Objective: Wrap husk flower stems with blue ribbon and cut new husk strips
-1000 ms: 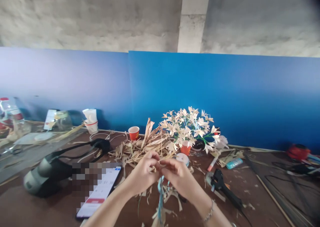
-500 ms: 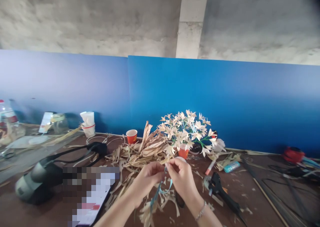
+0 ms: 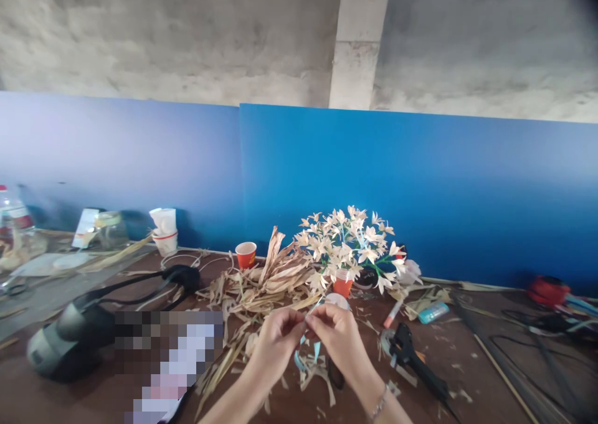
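My left hand (image 3: 279, 338) and my right hand (image 3: 335, 332) meet at the fingertips, both closed in a pinch on a thin light-blue strip (image 3: 303, 337). Much of it is covered by my fingers, and a slender pale tip pokes up above them. Below lie light-blue scraps (image 3: 316, 351) and husk offcuts (image 3: 312, 374) on the brown table (image 3: 261, 408). Just beyond my hands, a bunch of cream husk flowers (image 3: 343, 240) on green and blue stems stands in a red paper cup (image 3: 342, 285).
Dried corn husks (image 3: 275, 274) are heaped beyond my left hand, near another red cup (image 3: 246, 255). A black glue gun (image 3: 415, 362) lies right, by a tape roll (image 3: 387, 340). Left are a partly pixelated phone (image 3: 180, 362) and a black strapped device (image 3: 70, 337). A blue panel (image 3: 411, 187) stands behind.
My hands have turned slightly and keep pinching together. The blue stems with pale flowers that hung below my left hand are out of sight now, uncovering scraps on the table.
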A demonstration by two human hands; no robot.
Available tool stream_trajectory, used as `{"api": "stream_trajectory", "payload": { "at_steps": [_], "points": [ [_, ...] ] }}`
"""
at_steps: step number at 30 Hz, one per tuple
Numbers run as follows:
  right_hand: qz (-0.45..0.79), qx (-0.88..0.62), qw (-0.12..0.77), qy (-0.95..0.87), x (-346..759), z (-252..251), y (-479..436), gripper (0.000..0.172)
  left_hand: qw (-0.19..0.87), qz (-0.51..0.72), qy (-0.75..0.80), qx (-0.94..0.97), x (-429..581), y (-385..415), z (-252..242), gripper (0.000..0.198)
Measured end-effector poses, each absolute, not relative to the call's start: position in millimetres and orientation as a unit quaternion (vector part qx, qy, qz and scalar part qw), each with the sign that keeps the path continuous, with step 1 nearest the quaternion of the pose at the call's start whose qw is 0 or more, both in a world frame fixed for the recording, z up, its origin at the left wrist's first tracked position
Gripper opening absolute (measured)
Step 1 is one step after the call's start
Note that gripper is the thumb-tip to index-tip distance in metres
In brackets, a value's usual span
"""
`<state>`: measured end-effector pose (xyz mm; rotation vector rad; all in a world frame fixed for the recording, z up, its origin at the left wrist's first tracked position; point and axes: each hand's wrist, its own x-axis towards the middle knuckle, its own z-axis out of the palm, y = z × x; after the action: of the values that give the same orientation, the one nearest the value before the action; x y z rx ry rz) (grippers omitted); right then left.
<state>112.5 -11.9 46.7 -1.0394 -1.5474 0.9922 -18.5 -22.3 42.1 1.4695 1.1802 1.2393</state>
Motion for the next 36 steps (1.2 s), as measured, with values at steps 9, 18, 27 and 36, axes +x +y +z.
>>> {"api": "stream_trajectory", "payload": {
  "at_steps": [9,18,27,36],
  "points": [
    [0.326,-0.486,0.523,-0.620,111.1,41.8,-24.3,0.014,0.393,0.479,0.459,0.637,-16.1,-21.4,42.5,0.020],
    [0.295,-0.562,0.464,-0.618,166.7,41.5,-37.4,0.023,0.416,0.465,0.459,0.633,-9.7,-22.0,40.3,0.021],
    [-0.129,-0.797,0.098,-0.582,258.5,-5.2,-46.0,0.045,0.462,0.404,0.449,0.650,7.2,-19.9,44.8,0.017],
    [-0.132,-0.756,0.206,-0.607,265.9,-12.9,-45.0,0.018,0.558,0.407,0.441,0.573,19.2,-6.3,29.7,0.015]
  ]
}}
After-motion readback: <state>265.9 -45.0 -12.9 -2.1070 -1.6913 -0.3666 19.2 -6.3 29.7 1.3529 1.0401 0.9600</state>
